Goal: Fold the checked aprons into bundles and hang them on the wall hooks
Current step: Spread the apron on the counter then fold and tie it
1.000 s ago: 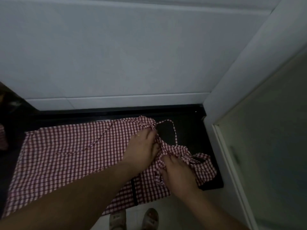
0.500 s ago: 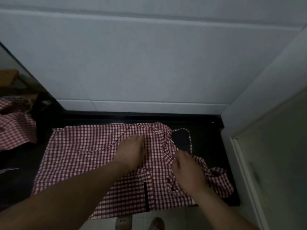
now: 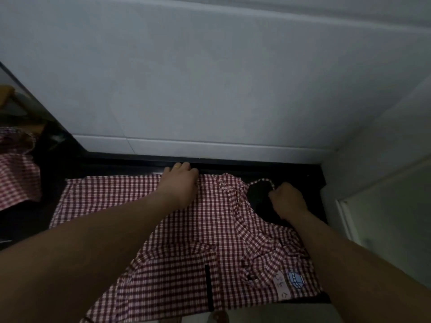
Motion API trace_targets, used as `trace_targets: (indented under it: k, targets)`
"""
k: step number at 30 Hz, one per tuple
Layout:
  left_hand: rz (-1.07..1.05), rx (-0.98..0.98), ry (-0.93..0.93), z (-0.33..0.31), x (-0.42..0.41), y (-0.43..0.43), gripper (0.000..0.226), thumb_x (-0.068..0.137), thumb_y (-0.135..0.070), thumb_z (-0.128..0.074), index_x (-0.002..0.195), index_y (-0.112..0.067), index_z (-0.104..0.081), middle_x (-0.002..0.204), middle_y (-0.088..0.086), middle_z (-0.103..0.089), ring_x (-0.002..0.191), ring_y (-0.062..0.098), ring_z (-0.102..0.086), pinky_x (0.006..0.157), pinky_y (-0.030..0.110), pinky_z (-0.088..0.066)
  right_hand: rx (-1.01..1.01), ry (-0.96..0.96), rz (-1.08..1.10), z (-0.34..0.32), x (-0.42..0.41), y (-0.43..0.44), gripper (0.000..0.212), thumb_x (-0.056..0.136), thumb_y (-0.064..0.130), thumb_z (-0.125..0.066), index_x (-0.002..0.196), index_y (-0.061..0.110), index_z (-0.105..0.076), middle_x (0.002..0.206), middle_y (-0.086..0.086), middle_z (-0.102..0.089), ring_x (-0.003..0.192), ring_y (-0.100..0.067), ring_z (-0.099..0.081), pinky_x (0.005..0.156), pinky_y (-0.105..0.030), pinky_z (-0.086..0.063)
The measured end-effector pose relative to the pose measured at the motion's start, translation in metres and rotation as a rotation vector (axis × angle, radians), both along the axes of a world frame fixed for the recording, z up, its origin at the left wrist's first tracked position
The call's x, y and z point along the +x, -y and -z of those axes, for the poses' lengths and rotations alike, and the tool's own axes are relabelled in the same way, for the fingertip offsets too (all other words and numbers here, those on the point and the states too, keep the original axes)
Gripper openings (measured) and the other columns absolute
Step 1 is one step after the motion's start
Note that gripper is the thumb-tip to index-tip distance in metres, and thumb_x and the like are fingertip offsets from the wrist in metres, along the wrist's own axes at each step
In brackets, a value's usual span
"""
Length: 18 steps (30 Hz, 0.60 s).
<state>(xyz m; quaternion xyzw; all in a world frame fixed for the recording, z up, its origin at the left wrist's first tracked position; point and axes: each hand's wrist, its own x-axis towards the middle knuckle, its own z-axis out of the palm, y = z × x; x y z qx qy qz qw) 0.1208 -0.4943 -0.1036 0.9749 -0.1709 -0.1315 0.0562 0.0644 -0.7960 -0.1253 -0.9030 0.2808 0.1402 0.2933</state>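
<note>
A checked apron (image 3: 130, 199) lies spread over the black counter (image 3: 312, 183) and covers most of its middle. Its near part hangs over the counter's front edge, where a blue patch (image 3: 295, 279) is sewn. The left hand (image 3: 180, 183) rests at the apron's far hem, near the back edge of the counter, but I cannot tell if its fingers grasp the cloth. The right hand (image 3: 288, 201) is clenched toward the counter's right end and pinches the thin neck strap (image 3: 261, 181). Another checked cloth (image 3: 16, 176) lies at the counter's left end.
</note>
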Motion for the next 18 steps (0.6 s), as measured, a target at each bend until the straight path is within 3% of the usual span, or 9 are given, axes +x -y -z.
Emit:
trace_targets:
  k: [2,4,7,10,12,13,15,17,18]
  targets:
    - [-0.032,-0.130,-0.071,-0.011,0.002,0.003,0.015,0.102,-0.034,-0.051,0.113,-0.024,-0.054,0.107,-0.001,-0.062,0.101,0.022,-0.058,0.095,0.042,-0.045,0.240,0.171,0.162,-0.016,0.014,-0.009,0.017,0.093,0.017,-0.054,0.081,0.006,-0.056,0.079,-0.018,-0.065,0.064,-0.027,-0.064,0.056,-0.033,-0.051]
    - [-0.053,-0.260,-0.215,-0.023,0.008,0.007,0.016,0.102,-0.033,-0.053,0.115,-0.023,-0.051,0.102,-0.001,-0.065,0.091,0.018,-0.061,0.086,0.041,-0.052,0.400,0.272,0.186,-0.040,0.031,-0.021,0.022,0.097,0.008,-0.052,0.076,0.009,-0.052,0.072,-0.016,-0.059,0.053,-0.020,-0.054,0.048,-0.026,-0.045]
    - [-0.003,-0.403,-0.286,-0.038,0.017,0.020,0.031,0.098,-0.032,-0.063,0.125,-0.022,-0.051,0.110,-0.001,-0.065,0.096,0.018,-0.063,0.083,0.036,-0.053,0.465,0.310,0.027,-0.080,0.053,-0.045,0.018,0.098,0.009,-0.059,0.080,0.010,-0.059,0.068,-0.006,-0.061,0.050,-0.016,-0.050,0.043,-0.021,-0.039]
    - [0.019,-0.584,-0.293,-0.051,0.023,0.042,0.041,0.093,-0.030,-0.072,0.130,-0.024,-0.053,0.117,-0.003,-0.066,0.104,0.019,-0.065,0.088,0.035,-0.053,0.495,0.253,-0.201,-0.110,0.067,-0.067,0.008,0.095,0.011,-0.065,0.088,0.012,-0.070,0.071,0.001,-0.070,0.056,-0.012,-0.055,0.046,-0.022,-0.042]
    - [0.039,-0.714,-0.329,-0.059,0.025,0.054,0.027,0.096,-0.028,-0.071,0.121,-0.027,-0.061,0.111,-0.008,-0.070,0.100,0.008,-0.066,0.087,0.025,-0.054,0.615,0.224,-0.326,-0.127,0.071,-0.080,0.006,0.096,0.016,-0.068,0.093,0.013,-0.073,0.077,-0.001,-0.073,0.059,-0.009,-0.056,0.050,-0.021,-0.042]
    - [0.033,-0.751,-0.340,-0.062,0.025,0.057,0.016,0.099,-0.028,-0.067,0.114,-0.024,-0.066,0.103,-0.010,-0.071,0.092,0.002,-0.066,0.081,0.019,-0.052,0.745,0.239,-0.312,-0.131,0.071,-0.086,0.010,0.097,0.019,-0.067,0.098,0.011,-0.072,0.082,-0.004,-0.073,0.061,-0.009,-0.057,0.052,-0.022,-0.043]
    - [-0.081,-0.829,-0.384,-0.068,0.028,0.058,0.020,0.103,-0.026,-0.060,0.102,-0.010,-0.072,0.084,-0.004,-0.070,0.066,0.001,-0.061,0.062,0.018,-0.047,0.987,0.295,-0.061,-0.134,0.070,-0.090,0.019,0.101,0.024,-0.061,0.109,0.009,-0.070,0.091,-0.007,-0.073,0.065,-0.011,-0.062,0.056,-0.023,-0.048]
    - [-0.212,-0.898,-0.449,-0.075,0.029,0.054,0.028,0.105,-0.025,-0.056,0.090,-0.005,-0.070,0.069,0.004,-0.064,0.052,0.009,-0.054,0.050,0.020,-0.044,0.941,0.318,0.100,-0.122,0.063,-0.088,0.020,0.101,0.022,-0.054,0.110,0.014,-0.070,0.093,-0.007,-0.072,0.072,-0.016,-0.064,0.060,-0.027,-0.049]
    - [-0.249,-0.909,-0.464,-0.079,0.030,0.051,0.029,0.105,-0.025,-0.056,0.087,-0.007,-0.069,0.066,0.005,-0.063,0.050,0.011,-0.053,0.048,0.021,-0.044,0.802,0.283,0.024,-0.111,0.057,-0.086,0.019,0.101,0.018,-0.052,0.108,0.018,-0.070,0.093,-0.005,-0.071,0.075,-0.016,-0.062,0.061,-0.029,-0.048]
